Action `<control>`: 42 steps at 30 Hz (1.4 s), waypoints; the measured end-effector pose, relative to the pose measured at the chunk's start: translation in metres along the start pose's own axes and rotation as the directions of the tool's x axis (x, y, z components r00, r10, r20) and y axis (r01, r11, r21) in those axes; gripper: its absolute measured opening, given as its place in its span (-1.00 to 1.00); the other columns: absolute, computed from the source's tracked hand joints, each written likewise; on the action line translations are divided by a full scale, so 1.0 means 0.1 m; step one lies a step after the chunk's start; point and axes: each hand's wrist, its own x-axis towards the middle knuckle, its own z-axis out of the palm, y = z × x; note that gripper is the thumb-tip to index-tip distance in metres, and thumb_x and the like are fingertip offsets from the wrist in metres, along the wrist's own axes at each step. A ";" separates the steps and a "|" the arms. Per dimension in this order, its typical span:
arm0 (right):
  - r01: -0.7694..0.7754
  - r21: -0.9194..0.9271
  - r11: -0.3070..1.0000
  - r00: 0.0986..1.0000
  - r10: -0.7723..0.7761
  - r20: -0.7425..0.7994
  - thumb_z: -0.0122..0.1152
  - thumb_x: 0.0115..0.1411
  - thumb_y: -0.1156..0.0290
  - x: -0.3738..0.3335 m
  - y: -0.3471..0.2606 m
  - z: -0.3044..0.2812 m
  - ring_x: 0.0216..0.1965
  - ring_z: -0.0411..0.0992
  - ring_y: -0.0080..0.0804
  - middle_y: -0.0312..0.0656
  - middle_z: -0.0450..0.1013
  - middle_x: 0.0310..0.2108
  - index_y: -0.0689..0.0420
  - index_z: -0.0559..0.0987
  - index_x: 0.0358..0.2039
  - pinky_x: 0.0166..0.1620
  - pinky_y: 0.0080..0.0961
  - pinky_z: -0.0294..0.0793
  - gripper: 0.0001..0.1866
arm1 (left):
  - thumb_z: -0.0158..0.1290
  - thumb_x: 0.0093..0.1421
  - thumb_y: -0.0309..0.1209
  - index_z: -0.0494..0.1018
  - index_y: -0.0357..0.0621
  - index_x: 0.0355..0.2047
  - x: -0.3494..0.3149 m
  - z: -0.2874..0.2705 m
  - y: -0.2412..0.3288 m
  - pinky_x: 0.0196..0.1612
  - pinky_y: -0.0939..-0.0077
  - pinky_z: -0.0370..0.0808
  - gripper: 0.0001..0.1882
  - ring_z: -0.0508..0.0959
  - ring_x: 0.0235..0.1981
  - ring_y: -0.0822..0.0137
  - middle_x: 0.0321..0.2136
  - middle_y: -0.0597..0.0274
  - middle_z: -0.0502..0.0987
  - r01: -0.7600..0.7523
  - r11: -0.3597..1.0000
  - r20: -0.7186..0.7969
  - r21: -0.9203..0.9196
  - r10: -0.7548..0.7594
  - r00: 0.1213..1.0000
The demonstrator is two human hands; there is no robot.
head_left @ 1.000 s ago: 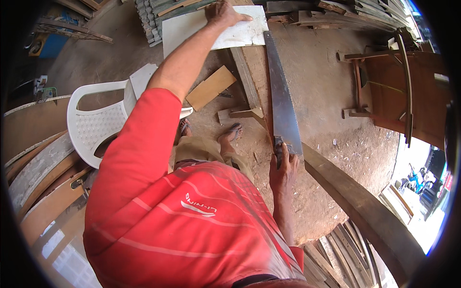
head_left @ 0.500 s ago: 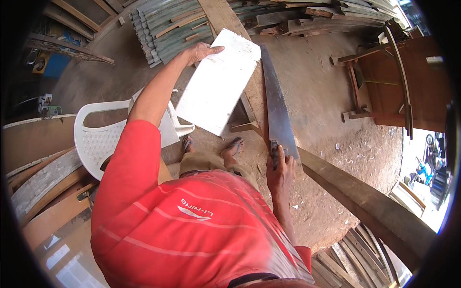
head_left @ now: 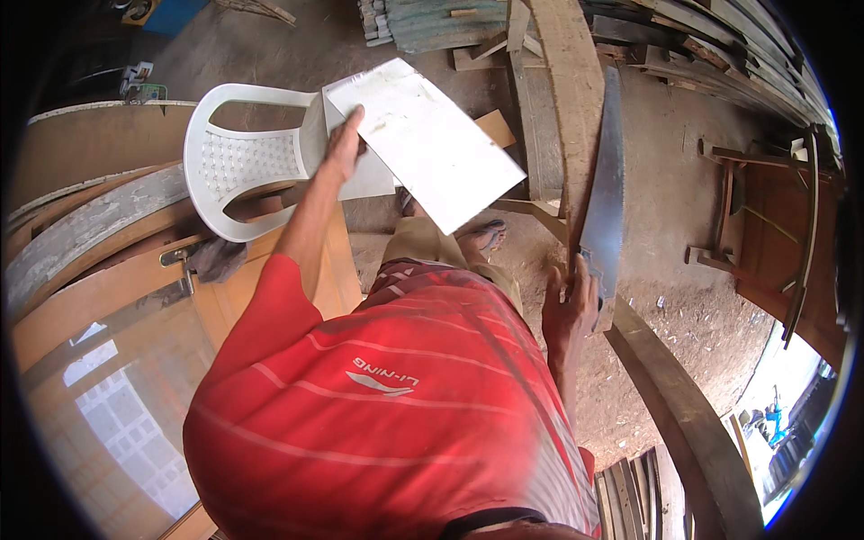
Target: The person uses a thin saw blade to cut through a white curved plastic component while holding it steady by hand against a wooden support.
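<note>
My left hand [head_left: 346, 148] grips the edge of a white rectangular board [head_left: 436, 148], thumb on top, holding it up before me. The board is tilted and has scuffs and brown specks along its far side. At my right, my right hand [head_left: 569, 306] has its fingers curled at the handle of a handsaw [head_left: 605, 202], with the thumb standing apart. The saw's wide dark blade points away from me, teeth to the right, along the right side of a long wooden plank [head_left: 574, 99]. My hand partly hides the handle.
A white plastic chair [head_left: 200, 166] stands at left, with another white panel [head_left: 373, 180] by its seat. Wooden door panels [head_left: 297, 279] lie at lower left. A thick beam [head_left: 688, 405] runs to the lower right. Timber [head_left: 693, 67] is stacked at far right.
The white board has turned clockwise and now lies more slantwise in my left hand. My view has shifted, bringing more of the chair into sight. My right thumb has spread from the saw handle.
</note>
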 end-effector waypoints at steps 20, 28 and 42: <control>-0.248 0.392 0.886 0.966 0.194 0.172 0.15 0.38 0.30 0.72 -1.94 0.75 -0.12 0.52 -0.29 0.01 0.56 -0.14 0.36 0.55 0.03 -0.10 -0.37 0.50 -0.62 | -0.12 0.33 0.29 0.40 -0.05 -0.57 -0.33 -0.34 -1.11 -0.54 0.65 0.15 -0.34 0.18 -0.65 0.59 -0.70 0.47 0.22 0.446 0.891 0.075 -0.090 -0.440 0.895; 0.316 0.096 0.944 0.844 -0.325 0.427 0.10 0.34 0.44 0.33 -1.49 1.11 0.01 0.51 0.12 0.08 0.50 0.04 0.11 0.52 0.16 0.03 -0.19 0.52 -0.62 | -0.22 0.38 -0.22 0.54 -0.22 -0.28 -0.35 0.49 -1.22 -0.06 0.13 0.49 -0.60 0.59 -0.16 -0.10 -0.29 -0.10 0.62 -0.315 0.809 0.349 0.496 0.146 0.926; -0.370 0.620 0.692 0.919 0.174 0.354 0.30 0.30 0.13 1.24 -0.69 1.54 -0.25 0.49 -0.51 -0.26 0.62 -0.31 0.22 0.68 -0.13 -0.16 -0.52 0.46 -0.62 | 0.11 0.14 0.15 0.62 -0.24 -0.24 0.30 -0.06 -1.40 0.01 0.04 0.52 -0.39 0.62 -0.07 -0.13 -0.17 -0.14 0.64 0.308 0.553 -0.316 0.774 -0.085 0.945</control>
